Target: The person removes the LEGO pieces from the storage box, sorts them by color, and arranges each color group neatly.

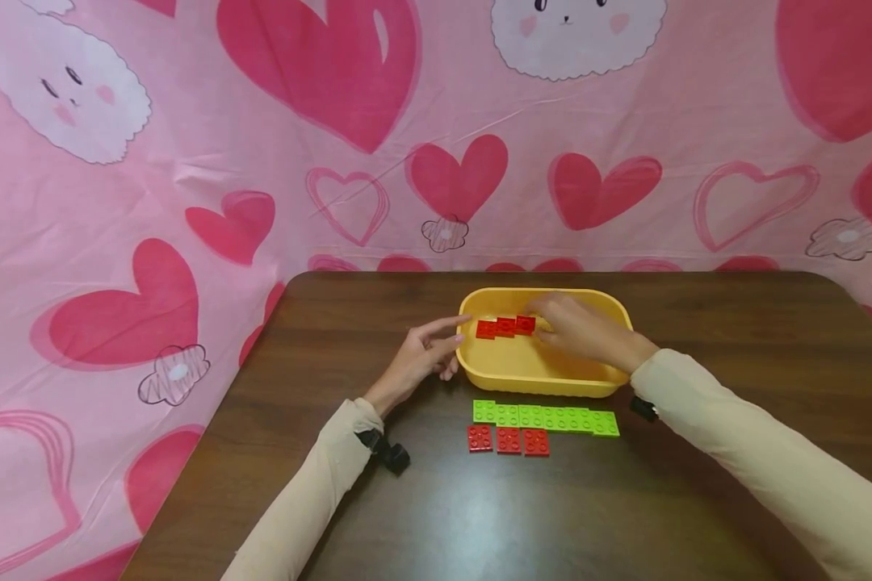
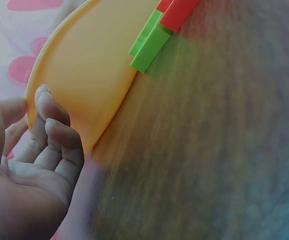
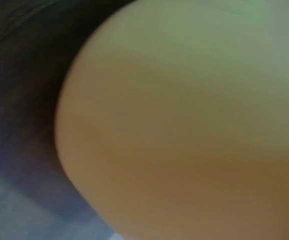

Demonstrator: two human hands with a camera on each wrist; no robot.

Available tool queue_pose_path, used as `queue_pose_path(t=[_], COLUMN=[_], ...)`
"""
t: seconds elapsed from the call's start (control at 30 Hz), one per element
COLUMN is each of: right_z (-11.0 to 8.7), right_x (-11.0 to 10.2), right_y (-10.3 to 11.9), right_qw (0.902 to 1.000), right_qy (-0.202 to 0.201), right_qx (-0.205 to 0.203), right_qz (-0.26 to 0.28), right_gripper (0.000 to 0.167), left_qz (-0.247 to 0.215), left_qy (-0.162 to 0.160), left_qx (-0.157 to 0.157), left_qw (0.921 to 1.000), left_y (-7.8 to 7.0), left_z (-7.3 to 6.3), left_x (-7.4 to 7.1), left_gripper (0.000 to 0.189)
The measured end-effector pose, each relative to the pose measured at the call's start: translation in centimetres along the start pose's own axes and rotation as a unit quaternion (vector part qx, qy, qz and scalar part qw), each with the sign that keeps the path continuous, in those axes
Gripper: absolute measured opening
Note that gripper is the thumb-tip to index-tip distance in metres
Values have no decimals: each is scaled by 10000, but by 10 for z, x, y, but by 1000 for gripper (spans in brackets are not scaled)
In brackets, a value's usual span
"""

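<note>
A yellow tub (image 1: 538, 386) stands on the table, with three red bricks (image 1: 505, 327) inside in a slanting row. My left hand (image 1: 430, 351) holds the tub's left rim, its index finger reaching over the edge. In the left wrist view the thumb and curled fingers of that hand (image 2: 39, 150) meet at the rim. Over the tub's right part, my right hand (image 1: 577, 327) reaches in, blurred, its fingertips beside the rightmost red brick. Whether it pinches anything is hidden. The right wrist view shows mostly the blurred tub wall (image 3: 184, 120).
In front of the tub lies a row of several lime-green bricks (image 1: 545, 416). Three more red bricks (image 1: 509, 440) lie side by side nearer me. The brown wooden table (image 1: 480, 516) ends at a pink cloth (image 1: 378, 242) with hearts.
</note>
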State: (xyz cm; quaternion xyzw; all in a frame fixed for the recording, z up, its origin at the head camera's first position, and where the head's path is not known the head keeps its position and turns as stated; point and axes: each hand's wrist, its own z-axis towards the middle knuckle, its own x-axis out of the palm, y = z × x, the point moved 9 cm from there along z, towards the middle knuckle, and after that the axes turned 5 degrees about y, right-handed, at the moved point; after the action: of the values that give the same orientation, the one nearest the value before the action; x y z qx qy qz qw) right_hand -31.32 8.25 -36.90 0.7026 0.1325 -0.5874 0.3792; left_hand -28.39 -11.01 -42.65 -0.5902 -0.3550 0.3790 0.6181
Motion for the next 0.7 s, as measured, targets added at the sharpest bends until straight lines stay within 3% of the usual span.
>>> queue_pose_path(t=[0.27, 0.57, 0.7], right_z=[6, 3, -1], right_x=[16, 20, 14], right_y=[-1, -1, -1], right_qw=[9978, 9986, 9996], right_qy=[-148, -119, -137], right_qx=[-283, -191, -216], right_qz=[-588, -486, -83], right_gripper=[29, 20, 17], left_qz=[-55, -103, -86], left_qy=[-11, -36, -10], left_qx=[11, 58, 85], left_qw=[10000, 9999, 9999], left_y=[0, 0, 0], left_z=[0, 0, 0], left_x=[0, 0, 1], left_gripper=[45, 45, 44])
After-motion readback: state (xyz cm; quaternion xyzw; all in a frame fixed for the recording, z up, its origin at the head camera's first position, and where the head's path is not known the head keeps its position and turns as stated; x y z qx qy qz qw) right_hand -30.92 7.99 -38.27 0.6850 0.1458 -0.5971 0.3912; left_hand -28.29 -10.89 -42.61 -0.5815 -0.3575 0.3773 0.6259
